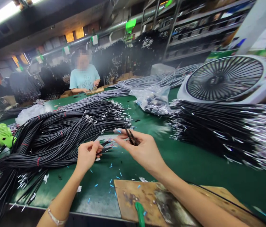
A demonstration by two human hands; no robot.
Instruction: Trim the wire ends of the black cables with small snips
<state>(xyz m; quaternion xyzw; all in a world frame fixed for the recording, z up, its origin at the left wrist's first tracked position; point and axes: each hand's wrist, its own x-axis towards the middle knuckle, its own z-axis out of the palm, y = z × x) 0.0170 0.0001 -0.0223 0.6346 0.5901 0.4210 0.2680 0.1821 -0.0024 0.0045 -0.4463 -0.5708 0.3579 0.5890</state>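
Note:
In the head view, my left hand is closed in a pinch around black cables, their ends sticking out to the right. My right hand is curled about a small dark two-pronged hand tool; whether it is tweezers or cutters I cannot tell. Its thumb and forefinger reach toward the cable ends, with a small blue piece at the forefinger tip. Just beyond both hands lies a big bundle of black cables with stripped, pale ends. Thin coloured wires show by the held ends.
A second black cable stack lies right, below a white fan. A clear plastic bag sits between the bundles. Near me are a brown board, a green handle and blue scraps. A co-worker sits across the green table.

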